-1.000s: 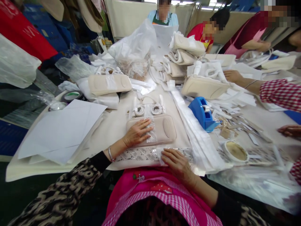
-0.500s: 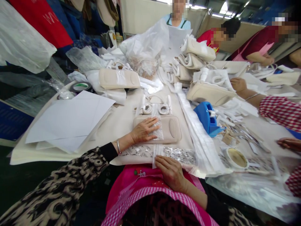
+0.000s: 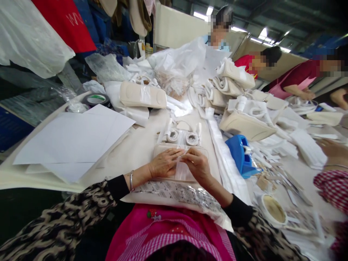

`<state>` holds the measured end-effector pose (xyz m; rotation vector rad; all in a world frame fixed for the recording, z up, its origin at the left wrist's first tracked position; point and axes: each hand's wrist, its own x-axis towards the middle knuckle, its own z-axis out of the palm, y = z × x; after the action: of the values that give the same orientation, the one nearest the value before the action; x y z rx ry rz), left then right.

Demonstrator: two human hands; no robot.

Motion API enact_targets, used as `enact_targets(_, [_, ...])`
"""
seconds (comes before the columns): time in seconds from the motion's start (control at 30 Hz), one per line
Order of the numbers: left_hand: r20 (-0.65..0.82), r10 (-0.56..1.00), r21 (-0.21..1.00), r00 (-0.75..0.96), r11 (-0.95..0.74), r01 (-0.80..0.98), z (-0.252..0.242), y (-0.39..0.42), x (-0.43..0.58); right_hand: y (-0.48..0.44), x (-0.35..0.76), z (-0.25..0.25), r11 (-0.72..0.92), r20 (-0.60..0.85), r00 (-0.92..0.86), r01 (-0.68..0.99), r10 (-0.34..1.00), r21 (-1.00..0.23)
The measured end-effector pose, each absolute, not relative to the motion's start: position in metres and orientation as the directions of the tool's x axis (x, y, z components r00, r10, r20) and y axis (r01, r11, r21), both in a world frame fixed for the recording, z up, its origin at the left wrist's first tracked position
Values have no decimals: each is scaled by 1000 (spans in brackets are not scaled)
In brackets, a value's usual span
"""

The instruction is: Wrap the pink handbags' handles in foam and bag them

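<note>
A cream handbag [image 3: 204, 150] lies on the table in front of me, its two rolled, wrapped handle ends [image 3: 192, 138] pointing away. Across its middle runs a translucent white wrapping strip [image 3: 181, 172]. My left hand [image 3: 166, 163] rests flat on the bag's left half, fingers stretched out beside the strip. My right hand [image 3: 198, 165] is closed in a pinch at the strip's upper part, close to the left fingertips. Under the bag's near edge is a printed clear plastic sheet [image 3: 174, 192].
White paper sheets [image 3: 78, 137] and a black tape roll [image 3: 95, 99] lie left. Another cream bag [image 3: 133, 95] sits behind. To the right are a blue tape dispenser [image 3: 240, 156], piled bags [image 3: 247, 125], a round tub [image 3: 274, 209] and a co-worker's hand [image 3: 333, 150].
My right hand has risen from the table's near edge onto the bag, bringing the strip's end up over it. My left hand stays on the bag. The co-worker's hand has moved right.
</note>
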<state>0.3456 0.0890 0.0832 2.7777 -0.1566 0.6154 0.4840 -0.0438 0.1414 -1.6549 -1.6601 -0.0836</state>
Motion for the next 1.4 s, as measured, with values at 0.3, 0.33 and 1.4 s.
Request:
enact_targets(0.3, [447, 110, 435, 888, -894, -108, 84, 90, 345, -22, 506, 121, 78, 486, 156, 901, 860, -427])
enact_targets(0.33, [443, 111, 436, 889, -894, -106, 85, 90, 345, -22, 506, 120, 60, 482, 161, 909, 861, -412])
enact_targets(1.4, [488, -187, -58, 852, -982, -182, 80, 76, 346, 6, 520, 135, -143, 147, 164, 979, 976, -147])
